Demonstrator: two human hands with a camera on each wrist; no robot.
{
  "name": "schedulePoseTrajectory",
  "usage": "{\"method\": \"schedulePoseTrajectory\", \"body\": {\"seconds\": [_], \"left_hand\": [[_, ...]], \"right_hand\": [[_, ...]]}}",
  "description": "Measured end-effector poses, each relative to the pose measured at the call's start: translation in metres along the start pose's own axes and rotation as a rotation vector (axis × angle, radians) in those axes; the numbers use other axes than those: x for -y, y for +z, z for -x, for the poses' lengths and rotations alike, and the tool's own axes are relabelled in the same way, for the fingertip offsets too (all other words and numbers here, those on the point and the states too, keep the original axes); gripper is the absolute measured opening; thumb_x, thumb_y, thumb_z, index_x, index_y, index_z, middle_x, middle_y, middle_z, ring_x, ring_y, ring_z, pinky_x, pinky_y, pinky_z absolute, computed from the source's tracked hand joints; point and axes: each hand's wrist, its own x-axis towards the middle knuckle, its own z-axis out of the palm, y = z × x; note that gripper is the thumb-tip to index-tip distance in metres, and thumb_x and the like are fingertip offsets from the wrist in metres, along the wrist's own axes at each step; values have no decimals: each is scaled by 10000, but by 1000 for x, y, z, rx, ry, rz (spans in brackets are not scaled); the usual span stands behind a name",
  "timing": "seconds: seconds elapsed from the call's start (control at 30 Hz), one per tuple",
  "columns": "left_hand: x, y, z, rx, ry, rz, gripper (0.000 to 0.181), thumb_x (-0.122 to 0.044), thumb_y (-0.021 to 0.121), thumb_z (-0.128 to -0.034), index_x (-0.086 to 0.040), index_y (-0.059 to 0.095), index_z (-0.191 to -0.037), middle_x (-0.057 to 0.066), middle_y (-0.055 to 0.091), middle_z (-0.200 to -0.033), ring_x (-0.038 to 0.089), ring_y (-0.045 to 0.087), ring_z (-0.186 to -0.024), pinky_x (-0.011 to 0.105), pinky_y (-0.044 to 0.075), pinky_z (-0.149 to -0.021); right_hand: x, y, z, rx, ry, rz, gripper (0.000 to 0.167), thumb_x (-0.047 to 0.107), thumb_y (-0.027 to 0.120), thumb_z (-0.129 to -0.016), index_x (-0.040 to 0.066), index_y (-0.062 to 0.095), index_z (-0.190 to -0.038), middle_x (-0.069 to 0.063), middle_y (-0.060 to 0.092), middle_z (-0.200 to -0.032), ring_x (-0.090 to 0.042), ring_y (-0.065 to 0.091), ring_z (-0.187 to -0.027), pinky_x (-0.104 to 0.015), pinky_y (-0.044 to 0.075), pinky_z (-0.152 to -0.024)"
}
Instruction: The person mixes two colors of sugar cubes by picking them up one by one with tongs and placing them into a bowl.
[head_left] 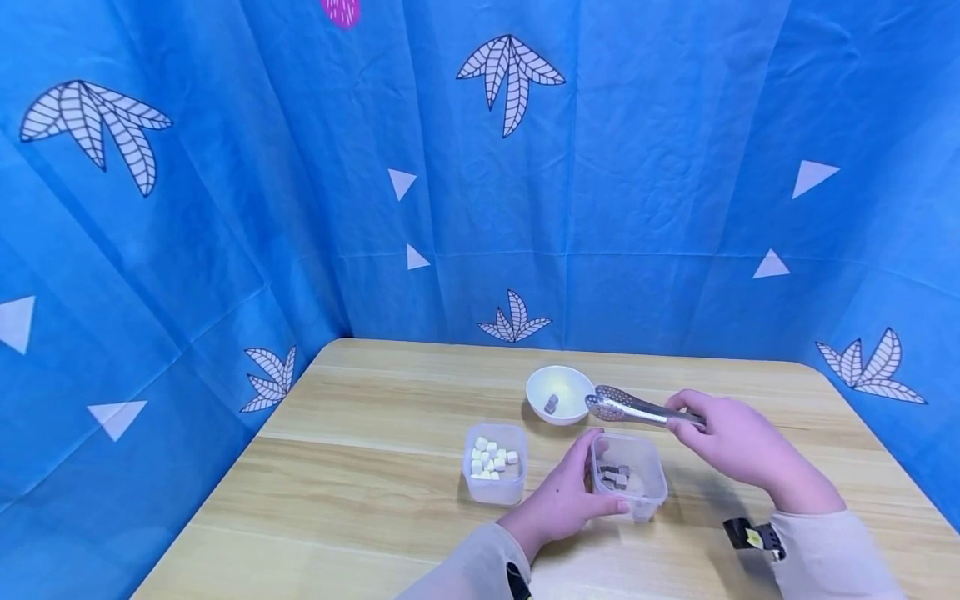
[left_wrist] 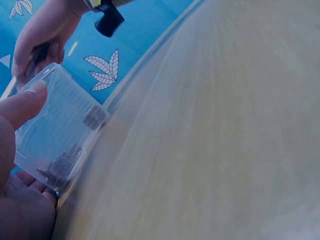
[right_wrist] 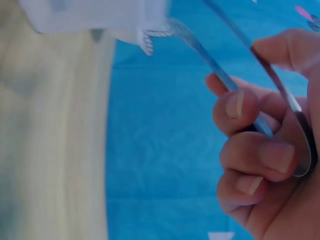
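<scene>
I have the tongs (head_left: 637,409) in my right grip (head_left: 738,443), long axis running leftward from it, tips toward the white bowl (head_left: 561,382); my left grip (head_left: 564,498) clasps the clear container (head_left: 639,454) of greyish-brown cubes (head_left: 615,476).

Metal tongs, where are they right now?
In the head view, the metal tongs are right of centre, in the right hand, their tips near the right rim of the white bowl.
</scene>
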Motion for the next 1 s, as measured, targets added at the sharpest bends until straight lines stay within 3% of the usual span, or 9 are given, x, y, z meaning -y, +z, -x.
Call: {"method": "schedulePoseTrajectory", "body": {"seconds": [0.23,0.47,0.6,1.0], "left_hand": [[1,0,0,-4,12,5,972,-305,877,-783,-373,286,-1551,-118,429,-1517,101,403,-1389,353,305,-1172],[0,0,0,5,20,15,992,-284,876,-780,-349,280,-1570,-142,435,-1500,82,415,-1370,355,312,-1168],[-1,0,0,1,12,-7,1004,-304,874,-776,-312,273,-1580,-109,414,-1530,94,402,-1385,363,298,-1176],[-1,0,1,6,19,0,987,-300,869,-795,-270,274,-1582,-130,418,-1523,82,391,-1390,367,290,-1181]], "right_hand": [[-1,-21,11,-22,-118,33,184,348,703,-953,223,724,-1087,207,605,-788,-12,499,-669,-318,475,-627],[6,-28,16,58,-159,95,166,416,734,-919,297,745,-1034,246,647,-840,37,521,-684,-316,512,-654],[17,-27,17,90,-149,162,180,377,758,-898,269,757,-1042,196,689,-894,34,549,-722,-381,551,-710],[45,-10,16,104,-52,297,109,289,816,-829,296,738,-905,136,691,-836,-82,587,-677,-374,467,-522]]}}
